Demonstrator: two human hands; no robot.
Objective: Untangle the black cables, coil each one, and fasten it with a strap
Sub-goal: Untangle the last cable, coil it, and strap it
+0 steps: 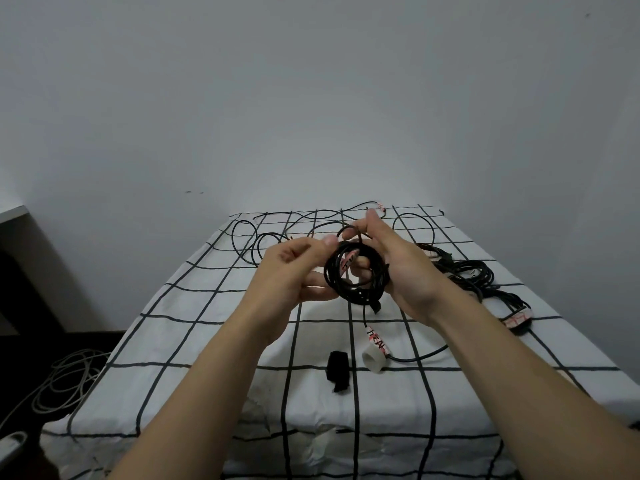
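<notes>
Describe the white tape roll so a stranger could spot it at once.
Look at the white cloth with black grid lines. Near its front middle sits the tape roll, just right of a black strap roll. It alone is a pale ring.

Left hand [294, 271], right hand [403, 268] — fingers curled

Setting: plain domestic room, probably a bedroom.
Evidence:
- Surface draped in a white cloth with a black grid print [207, 341], creased and hanging over the near edge. Bed or table cannot be told.
- Bare pale grey painted wall [311, 98] behind.
- Dark floor [20, 358] at left, bearing a loose heap of pale grey cords [65, 379].
- Corner of a white-topped furniture piece [14, 213] at far left.
</notes>
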